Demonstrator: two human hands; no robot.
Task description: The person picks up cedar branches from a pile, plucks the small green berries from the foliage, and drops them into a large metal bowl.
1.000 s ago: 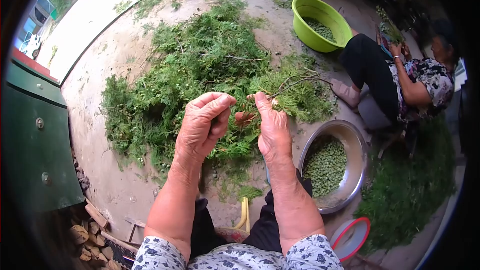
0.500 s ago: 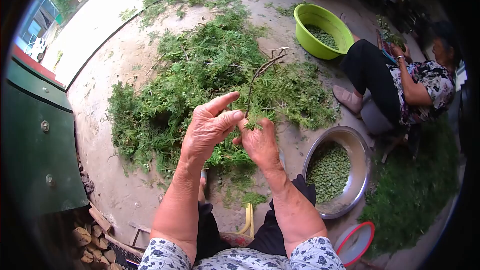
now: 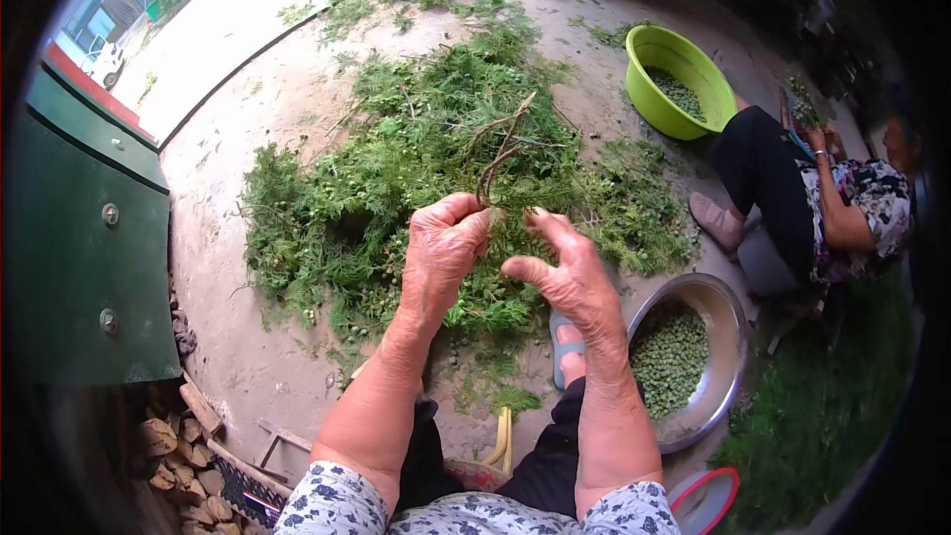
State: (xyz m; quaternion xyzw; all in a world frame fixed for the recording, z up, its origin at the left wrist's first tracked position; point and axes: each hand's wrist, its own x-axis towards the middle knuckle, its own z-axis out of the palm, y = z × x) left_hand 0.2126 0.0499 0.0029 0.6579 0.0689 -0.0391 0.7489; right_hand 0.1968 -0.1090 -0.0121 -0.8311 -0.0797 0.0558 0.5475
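My left hand (image 3: 443, 246) is closed in a pinch on the lower end of an evergreen branch (image 3: 512, 146), whose bare brown stems point up and away over the pile. Green feathery leaves hang from it on the right. Beside them my right hand (image 3: 573, 275) is open, thumb and fingers apart, its fingertips close to the leaves. Beyond and under both hands spreads a big pile of cut green branches (image 3: 376, 178) on the ground. Right of my right forearm stands a metal basin (image 3: 735, 337) holding small green cones (image 3: 671, 362).
A lime-green tub (image 3: 649, 99) with more green cones stands at the back right. Near it a seated person (image 3: 792, 188) handles a sprig. A red-rimmed sieve (image 3: 705, 503) lies at lower right, chopped firewood (image 3: 183, 456) at lower left. A green metal door (image 3: 89, 267) stands left.
My left hand has taken hold of the branch's lower end. My right hand, bent close at the branch before, has opened and moved right. The whole view has shifted slightly.
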